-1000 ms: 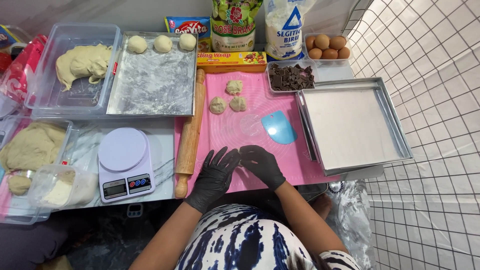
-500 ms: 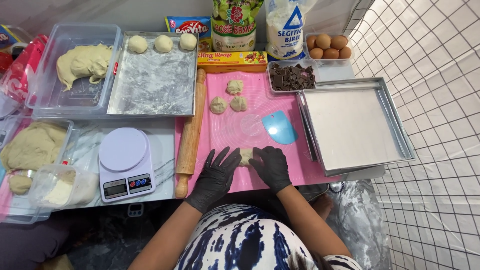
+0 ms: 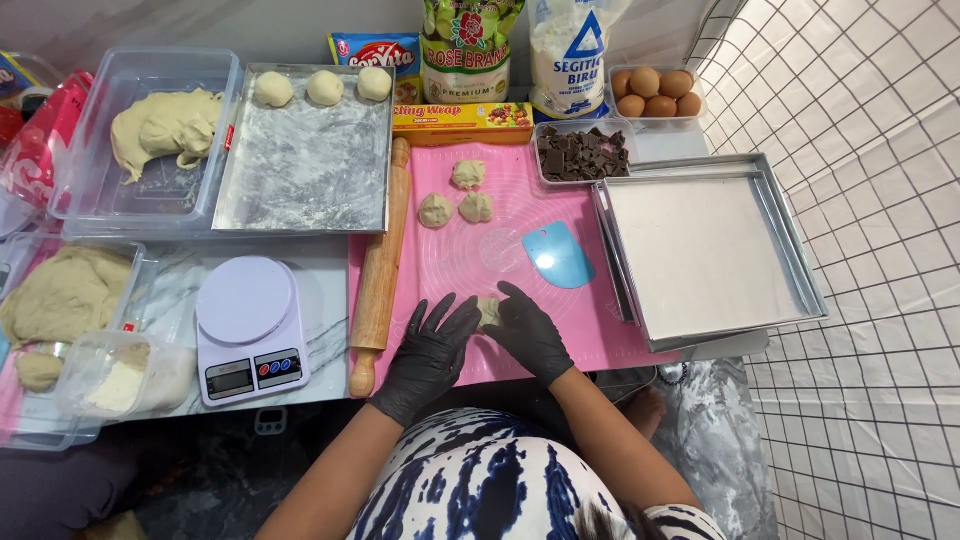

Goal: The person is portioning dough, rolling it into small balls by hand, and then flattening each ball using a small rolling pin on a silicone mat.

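Both black-gloved hands are cupping a small dough piece (image 3: 488, 310) on the pink silicone mat (image 3: 590, 320) — left hand (image 3: 432, 352) and right hand (image 3: 527, 332) pressing inward, seemingly enclosing it — just beside the wooden rolling pin (image 3: 379, 272).

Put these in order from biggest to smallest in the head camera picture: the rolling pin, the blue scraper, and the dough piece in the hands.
1. Rolling pin
2. Blue scraper
3. Dough piece, partly hidden between the hands
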